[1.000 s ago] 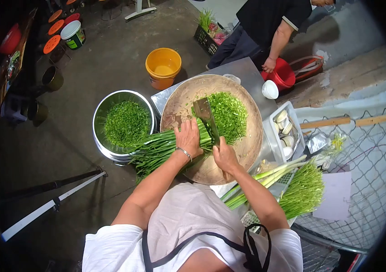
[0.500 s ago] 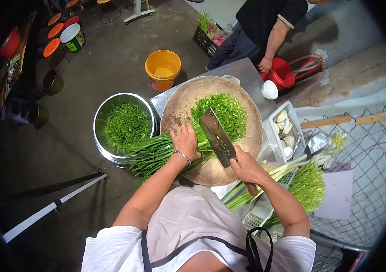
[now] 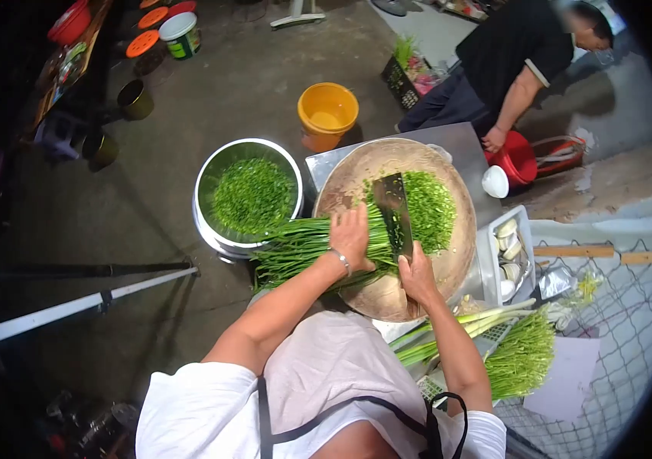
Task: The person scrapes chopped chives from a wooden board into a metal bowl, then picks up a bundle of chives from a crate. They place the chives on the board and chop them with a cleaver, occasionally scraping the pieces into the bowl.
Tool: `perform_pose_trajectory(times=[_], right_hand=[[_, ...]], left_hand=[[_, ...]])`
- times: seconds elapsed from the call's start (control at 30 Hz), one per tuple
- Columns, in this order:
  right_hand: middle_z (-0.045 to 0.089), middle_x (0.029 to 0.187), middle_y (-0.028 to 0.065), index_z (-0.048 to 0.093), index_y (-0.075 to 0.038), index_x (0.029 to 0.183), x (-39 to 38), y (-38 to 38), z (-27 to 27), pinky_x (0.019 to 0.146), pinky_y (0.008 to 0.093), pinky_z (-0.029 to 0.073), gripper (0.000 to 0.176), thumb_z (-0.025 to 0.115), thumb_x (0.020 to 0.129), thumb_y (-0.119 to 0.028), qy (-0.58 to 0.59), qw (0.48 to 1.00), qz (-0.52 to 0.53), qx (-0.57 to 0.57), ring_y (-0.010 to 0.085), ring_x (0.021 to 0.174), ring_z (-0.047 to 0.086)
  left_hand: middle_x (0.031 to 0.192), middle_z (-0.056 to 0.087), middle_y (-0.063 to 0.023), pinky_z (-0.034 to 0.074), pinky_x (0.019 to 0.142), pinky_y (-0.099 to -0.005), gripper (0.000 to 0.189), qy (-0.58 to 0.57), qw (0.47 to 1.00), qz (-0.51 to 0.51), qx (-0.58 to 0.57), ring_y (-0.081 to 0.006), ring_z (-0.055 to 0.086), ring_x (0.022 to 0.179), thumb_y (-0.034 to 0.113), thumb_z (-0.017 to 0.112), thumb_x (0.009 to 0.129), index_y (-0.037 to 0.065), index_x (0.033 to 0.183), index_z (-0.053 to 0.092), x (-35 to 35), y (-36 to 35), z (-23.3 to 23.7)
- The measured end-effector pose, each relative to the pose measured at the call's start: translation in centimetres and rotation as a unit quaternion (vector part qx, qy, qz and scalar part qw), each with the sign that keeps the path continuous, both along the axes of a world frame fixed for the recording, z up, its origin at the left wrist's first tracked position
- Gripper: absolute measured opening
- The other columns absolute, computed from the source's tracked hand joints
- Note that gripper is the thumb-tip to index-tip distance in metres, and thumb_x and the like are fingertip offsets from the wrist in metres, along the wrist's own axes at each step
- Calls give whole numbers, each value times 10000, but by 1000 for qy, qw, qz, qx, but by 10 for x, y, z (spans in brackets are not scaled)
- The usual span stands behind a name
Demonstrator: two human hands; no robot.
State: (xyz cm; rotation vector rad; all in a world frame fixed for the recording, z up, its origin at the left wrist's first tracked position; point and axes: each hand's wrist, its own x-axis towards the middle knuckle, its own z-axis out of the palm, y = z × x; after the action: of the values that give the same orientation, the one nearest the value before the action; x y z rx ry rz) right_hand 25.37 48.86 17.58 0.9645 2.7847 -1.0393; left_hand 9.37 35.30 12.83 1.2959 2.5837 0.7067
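Chives (image 3: 295, 243) are lying across the round chopping board (image 3: 343, 173), my left hand (image 3: 350, 239) clasping them, seemingly to steady them under the cleaver (image 3: 392, 206) that my right hand (image 3: 419, 277) is gripping by its handle.

Metal table (image 3: 448, 138); round wooden board (image 3: 347, 164) on top; white plastic tub (image 3: 525, 232) beside the board, in view's right

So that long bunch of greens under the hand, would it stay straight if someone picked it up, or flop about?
The greens would probably droop at the ends: the loose tips already splay and hang past the round board. Being many thin separate stalks, they may slide apart unless gripped together, as the left hand presses them now.
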Motion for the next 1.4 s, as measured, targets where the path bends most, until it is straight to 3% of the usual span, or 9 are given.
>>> perform_pose_trajectory(times=[0.2, 0.43, 0.57, 0.67, 0.87, 0.97, 1.1, 1.2, 1.4], right_hand=[[651, 826, 340, 434, 27, 1174, 8, -14, 125, 756, 606, 475, 291, 545, 981, -161, -81, 995, 57, 17, 548, 845, 637], [645, 841, 353, 421, 37, 1136, 3, -7, 113, 793, 620, 473, 264, 534, 972, -137, -143, 984, 106, -12, 549, 853, 638], [642, 780, 324, 425, 32, 1125, -21, -5, 56, 727, 597, 502, 250, 535, 983, -141, -162, 983, 87, -22, 503, 771, 660], [647, 744, 292, 428, 21, 1138, -16, -18, -3, 680, 586, 514, 260, 546, 992, -160, -72, 993, 66, 69, 497, 734, 666], [675, 831, 296, 449, 15, 1147, 0, -5, -12, 723, 591, 503, 268, 557, 986, -172, 19, 1000, 17, 17, 518, 816, 662], [669, 852, 310, 454, -1, 1156, -2, -9, 64, 762, 609, 479, 254, 545, 989, -168, -4, 999, 33, 2, 543, 847, 645], [663, 876, 337, 436, 21, 1153, 6, -24, 130, 794, 613, 474, 268, 540, 986, -162, -88, 993, 81, 20, 554, 865, 636], [657, 882, 353, 420, 46, 1127, 7, -24, 126, 802, 618, 477, 272, 536, 982, -152, -173, 979, 103, 19, 559, 867, 632], [657, 857, 350, 415, 58, 1104, -12, -9, 95, 757, 619, 495, 267, 535, 976, -144, -161, 978, 132, -13, 552, 820, 643]], left_hand=[[1151, 535, -166, 364, 1044, -478, 1157, -10, 998, -17, -57, -330, 517, 1114, 460, 976, 423, -42, 1337, 475, -6, -3, 9], [1139, 537, -142, 380, 1009, -494, 1078, -6, 995, -12, -103, -312, 522, 1099, 469, 981, 449, -9, 1288, 502, -7, 3, 12], [1154, 539, -134, 388, 997, -500, 1109, 1, 993, -13, -120, -311, 523, 1117, 473, 981, 452, -4, 1327, 497, -7, 4, 12], [1161, 539, -135, 393, 995, -497, 1144, 2, 994, -13, -109, -312, 522, 1128, 470, 981, 452, -14, 1362, 482, -6, 3, 12], [1161, 535, -154, 409, 996, -457, 1220, 15, 1000, -26, -8, -333, 523, 1117, 450, 987, 436, -51, 1400, 433, -7, -13, 4], [1154, 528, -162, 405, 1005, -438, 1192, 49, 998, -6, 40, -335, 519, 1117, 433, 989, 420, -51, 1363, 444, -6, -19, -9], [1175, 521, -176, 395, 1014, -454, 1157, -15, 998, -14, -60, -347, 509, 1132, 427, 988, 420, -50, 1329, 455, -6, -9, 5], [1141, 529, -154, 388, 1007, -446, 1070, 1, 998, -11, -67, -322, 519, 1102, 429, 990, 428, -25, 1259, 492, -3, -10, 8], [1136, 531, -146, 384, 999, -449, 1073, 0, 997, -15, -77, -313, 518, 1088, 418, 992, 434, -28, 1271, 492, -5, -8, 9]])
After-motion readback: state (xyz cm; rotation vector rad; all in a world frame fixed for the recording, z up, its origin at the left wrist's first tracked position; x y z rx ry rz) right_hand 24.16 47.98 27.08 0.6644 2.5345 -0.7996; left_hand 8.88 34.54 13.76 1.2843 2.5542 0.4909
